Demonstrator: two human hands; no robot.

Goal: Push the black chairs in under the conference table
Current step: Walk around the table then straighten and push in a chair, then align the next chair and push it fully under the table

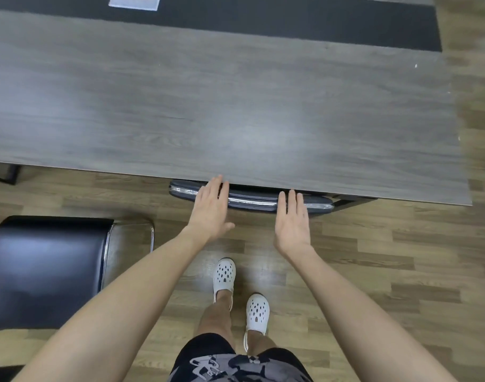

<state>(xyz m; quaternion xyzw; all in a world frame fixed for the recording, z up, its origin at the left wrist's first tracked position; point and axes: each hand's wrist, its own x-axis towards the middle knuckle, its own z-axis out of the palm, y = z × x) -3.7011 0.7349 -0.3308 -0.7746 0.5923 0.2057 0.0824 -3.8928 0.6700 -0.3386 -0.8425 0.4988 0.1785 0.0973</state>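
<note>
Seen from the head camera, looking steeply down. Nearest the lens: black patterned shorts point(240, 365), two bare legs, and a pair of white perforated clogs point(224, 277) planted on the wood-plank floor point(373, 257), the left foot slightly ahead of the right.

Extending forward from the lower corners: two bare forearms. Left hand point(209, 209) flat, fingers straight and together, thumb splayed toward the right, fingertips over the top edge of a chair back; grip open, clamped on nothing. Right hand point(292, 220) likewise flat with fingers extended, fingertips at the same chair back; grip open, nothing enclosed. Actual contact between palms and the chair not certain from this angle.

At lower left, well apart from the hands: a second black chair point(47, 268) with a glossy padded seat and chrome tube frame, standing out on the floor, clear of the bench edge.

Beyond the hands: the pushed-in black chair point(252, 199), only the top of its backrest with a chrome strip showing, the rest hidden beneath the near edge of the bench point(222, 106). Bench top grey woodgrain, spanning most of the view. Along its far side: a black strip point(291, 20), with a pale rectangular item point(134, 2) cut off by the upper frame edge.
</note>
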